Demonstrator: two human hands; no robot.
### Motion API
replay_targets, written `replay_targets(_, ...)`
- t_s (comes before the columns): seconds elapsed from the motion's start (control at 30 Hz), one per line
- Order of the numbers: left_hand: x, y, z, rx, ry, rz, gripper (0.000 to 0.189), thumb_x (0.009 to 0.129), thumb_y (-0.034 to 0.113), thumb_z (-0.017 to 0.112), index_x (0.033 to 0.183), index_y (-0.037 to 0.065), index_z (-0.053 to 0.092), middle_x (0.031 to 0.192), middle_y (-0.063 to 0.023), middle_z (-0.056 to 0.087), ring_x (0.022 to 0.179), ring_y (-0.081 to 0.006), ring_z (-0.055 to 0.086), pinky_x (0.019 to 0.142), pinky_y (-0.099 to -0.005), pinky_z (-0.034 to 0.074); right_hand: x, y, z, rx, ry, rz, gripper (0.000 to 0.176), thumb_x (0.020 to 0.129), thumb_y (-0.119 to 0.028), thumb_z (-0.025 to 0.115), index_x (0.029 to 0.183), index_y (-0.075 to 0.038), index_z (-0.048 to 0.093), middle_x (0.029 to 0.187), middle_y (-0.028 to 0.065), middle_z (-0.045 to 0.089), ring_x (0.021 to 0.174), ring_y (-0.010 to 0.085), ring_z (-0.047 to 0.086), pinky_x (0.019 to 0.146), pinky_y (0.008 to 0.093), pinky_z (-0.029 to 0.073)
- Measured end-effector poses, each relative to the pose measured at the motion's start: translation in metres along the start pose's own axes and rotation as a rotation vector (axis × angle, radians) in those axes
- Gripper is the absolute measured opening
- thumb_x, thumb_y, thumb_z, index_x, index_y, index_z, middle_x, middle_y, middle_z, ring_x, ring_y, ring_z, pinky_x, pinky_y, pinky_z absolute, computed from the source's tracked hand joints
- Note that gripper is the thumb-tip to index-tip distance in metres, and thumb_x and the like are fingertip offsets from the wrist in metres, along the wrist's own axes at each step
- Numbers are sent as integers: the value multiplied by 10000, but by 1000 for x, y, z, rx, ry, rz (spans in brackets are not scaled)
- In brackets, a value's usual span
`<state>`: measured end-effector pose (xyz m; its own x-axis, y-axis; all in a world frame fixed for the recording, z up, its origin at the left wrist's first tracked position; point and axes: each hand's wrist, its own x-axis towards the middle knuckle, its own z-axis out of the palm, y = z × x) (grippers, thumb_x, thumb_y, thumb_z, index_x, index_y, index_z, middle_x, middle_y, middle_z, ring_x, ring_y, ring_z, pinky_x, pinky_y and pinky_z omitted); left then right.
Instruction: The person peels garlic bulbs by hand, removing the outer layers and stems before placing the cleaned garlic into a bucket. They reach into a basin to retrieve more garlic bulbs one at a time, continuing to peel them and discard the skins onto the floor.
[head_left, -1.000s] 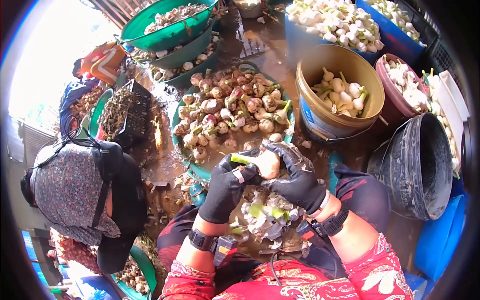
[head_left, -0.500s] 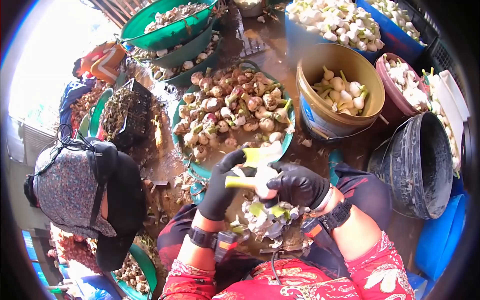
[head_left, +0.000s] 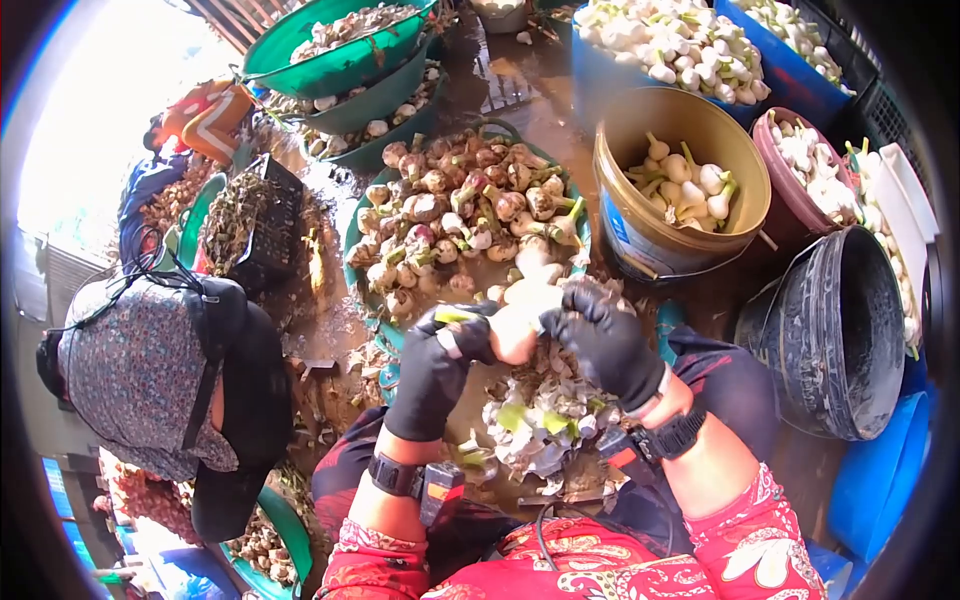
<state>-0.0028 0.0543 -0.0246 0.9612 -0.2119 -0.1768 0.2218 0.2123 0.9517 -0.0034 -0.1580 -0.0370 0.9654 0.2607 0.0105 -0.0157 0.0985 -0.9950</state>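
My left hand (head_left: 430, 375), in a black glove, is closed around the stem of a garlic bulb (head_left: 513, 338); a bit of green stem shows above the fingers. My right hand (head_left: 605, 345), also gloved, has its fingers curled in beside the bulb. What they pinch is hidden. Beyond the bulb is an overexposed pale patch that I cannot make out. A green basin (head_left: 352, 240) of unpeeled garlic (head_left: 470, 205) stands in front of my hands. Below them lies a heap of garlic skins (head_left: 550, 430).
A tan bucket (head_left: 680, 260) with peeled garlic stands right of the basin. A black bucket (head_left: 810, 340) tilts at the right, near blue tubs of white bulbs (head_left: 670, 50). Stacked green basins (head_left: 340, 70) are at the back. A crouching person (head_left: 150, 370) is on the left.
My right hand has turned over and its fingers have curled upward. The bulb has swung toward my left hand, and its stem points less to the left.
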Motion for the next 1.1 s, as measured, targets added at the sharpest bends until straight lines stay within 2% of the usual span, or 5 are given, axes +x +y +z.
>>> replay_targets(0.07, 2, -4, -6, -204, 90, -3, 272, 880, 181, 580, 1013, -54, 612, 815, -94, 646, 658, -157, 619, 654, -272, 512, 1, 5, -1, -669, -144, -603, 154, 879, -169, 541, 887, -41, 626, 811, 125, 634, 770, 277, 616, 708, 381, 478)
replay_targets(0.27, 11, -12, -7, -457, 235, 17, 294, 906, 220, 548, 1007, -50, 607, 703, -69, 610, 652, -162, 618, 688, -289, 524, -16, 26, -3, -1073, -610, 271, 274, 754, -194, 530, 950, -40, 643, 980, 199, 647, 948, 365, 612, 840, 442, 481)
replay_targets(0.6, 58, 51, 65, -498, -124, 86, 394, 959, 174, 493, 1285, -40, 434, 1062, -141, 605, 925, -212, 634, 814, -338, 536, -14, 7, -17, -852, -404, 127, 500, 779, -349, 620, 1163, -31, 577, 1085, 216, 612, 1046, 368, 565, 905, 408, 443)
replay_targets(0.83, 100, -118, -52, 1310, 11, 73, 610, 795, 324, 670, 1273, 0, 474, 1021, -280, 618, 974, -422, 595, 861, -445, 474, -14, -7, -42, -823, -141, 59, 457, 772, -319, 624, 1120, -25, 580, 1044, 221, 602, 987, 375, 571, 860, 444, 450)
replay_targets(1.1, 119, -175, -79, 826, 230, -404, 424, 784, 231, 704, 1134, 5, 622, 806, -155, 687, 692, -230, 656, 660, -341, 511, -8, -12, -45, -820, -78, 56, 438, 783, -279, 646, 1121, -8, 577, 1058, 210, 611, 998, 370, 576, 877, 421, 453)
